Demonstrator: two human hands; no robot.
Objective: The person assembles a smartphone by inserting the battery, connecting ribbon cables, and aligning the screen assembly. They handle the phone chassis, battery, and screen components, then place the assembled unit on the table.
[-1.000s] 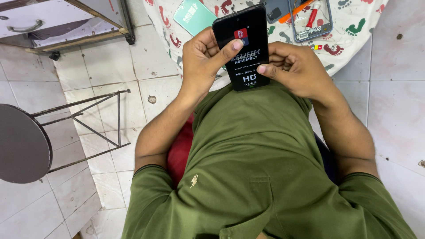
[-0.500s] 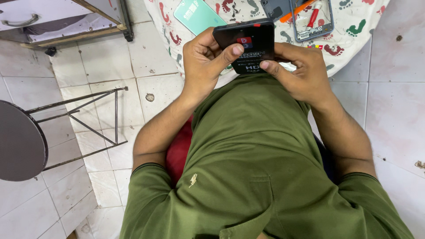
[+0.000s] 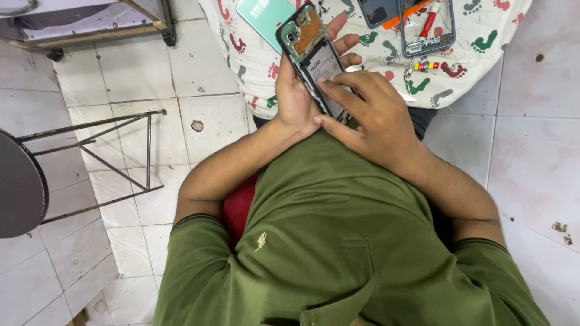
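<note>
Nearest the camera, the person's green shirt fills the lower half of the view and hides the lap and whatever seat is beneath; only a red patch shows at 9 o'clock of the torso.

Just above it, the right hand lies over the lower half of an opened phone, fingers curled narrow and pressing on the exposed battery. The left hand cradles the phone from the 9 o'clock side, its fingers wrapped round the far edge and closed on the body.

Handling, as a judgement: the phone is light and stiff, but with its back off the green circuit board at the 12 o'clock end and the battery are exposed and fragile. Hold it by the long side rails; keep pressure off the board and the camera module.

Beyond, at 12 o'clock, a cloth with a footprint pattern carries a teal back cover, a bare phone frame and a red-handled tool.

Hidden or unclear: the lower end of the phone is under the right palm, so what the fingertips work on cannot be made out. The cover and frame are cut off by the top edge. A dark stool is cropped at 9 o'clock.
</note>
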